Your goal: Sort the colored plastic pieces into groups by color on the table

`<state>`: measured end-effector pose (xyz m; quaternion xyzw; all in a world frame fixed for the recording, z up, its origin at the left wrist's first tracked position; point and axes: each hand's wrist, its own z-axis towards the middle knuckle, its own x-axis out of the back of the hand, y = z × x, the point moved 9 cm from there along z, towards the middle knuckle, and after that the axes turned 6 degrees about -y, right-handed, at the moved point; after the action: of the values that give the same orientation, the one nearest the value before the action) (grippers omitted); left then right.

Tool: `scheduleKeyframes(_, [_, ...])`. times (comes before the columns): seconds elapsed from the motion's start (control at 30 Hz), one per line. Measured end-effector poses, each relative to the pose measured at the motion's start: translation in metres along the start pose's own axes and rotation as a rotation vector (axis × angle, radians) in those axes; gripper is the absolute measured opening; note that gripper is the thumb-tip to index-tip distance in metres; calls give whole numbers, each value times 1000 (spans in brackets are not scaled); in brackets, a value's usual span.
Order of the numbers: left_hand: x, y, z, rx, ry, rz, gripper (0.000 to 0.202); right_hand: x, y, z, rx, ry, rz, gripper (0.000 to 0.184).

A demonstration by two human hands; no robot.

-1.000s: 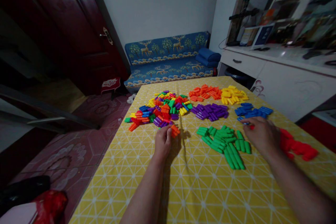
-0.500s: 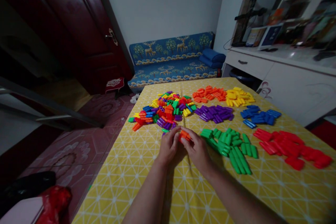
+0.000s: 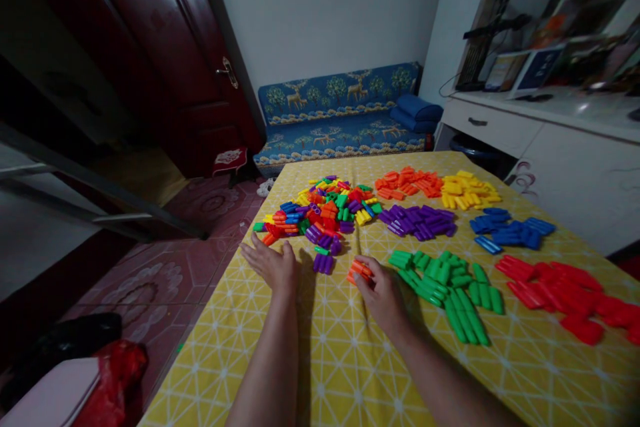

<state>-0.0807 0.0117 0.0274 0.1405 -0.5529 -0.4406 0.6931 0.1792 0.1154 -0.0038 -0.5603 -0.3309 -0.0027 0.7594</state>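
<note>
My right hand (image 3: 383,292) is closed on a few orange plastic pieces (image 3: 361,271), just left of the green pile (image 3: 445,283). My left hand (image 3: 270,263) lies flat and open on the yellow tablecloth (image 3: 340,360), holding nothing, just below the mixed multicoloured pile (image 3: 323,210). A couple of purple pieces (image 3: 324,263) lie between my two hands.
Sorted piles lie on the cloth: orange (image 3: 407,183), yellow (image 3: 467,191), purple (image 3: 417,220), blue (image 3: 510,231), red (image 3: 565,293). A blue patterned sofa (image 3: 345,123) stands beyond the table, a white cabinet (image 3: 560,160) at right, a dark door (image 3: 165,67) at left.
My right hand came over from the blue and red piles, met the left and took the orange pieces. My left hand let go, moved left and spread flat.
</note>
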Motion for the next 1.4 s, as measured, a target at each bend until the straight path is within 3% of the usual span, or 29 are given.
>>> scheduleKeyframes(0.07, [-1,-12,20,36,-22,-6,80,1,-2,0,2,1,-29,30])
scheduleKeyframes(0.17, [-3,-23,55,7,-60,-33,62,3,-6,0,-1,7,-84,29])
scheduleKeyframes(0.3, [-14,-34,90,6,-139,-97,54,6,-14,1,-8,14,-129,28])
scheduleKeyframes(0.53, [-42,-19,101,-106,-268,-240,48,5,-14,2,-2,24,-120,27])
scheduleKeyframes(0.67, [-49,-14,87,-149,-311,-310,52,1,-5,4,8,29,-92,28])
scheduleKeyframes(0.87, [-57,0,42,-185,-376,-392,53,1,4,7,62,107,-43,34])
scheduleKeyframes(1.1, [-37,38,-10,-211,-379,-510,48,3,6,7,84,177,-38,39])
scheduleKeyframes(1.2, [-26,64,-36,-374,-474,-537,39,3,3,7,103,181,-38,40])
scheduleKeyframes(1.3, [-20,84,-65,-607,-561,-311,29,4,3,8,90,173,3,41])
scheduleKeyframes(1.4, [-19,87,-81,-728,-567,-71,52,4,2,8,77,133,19,31])
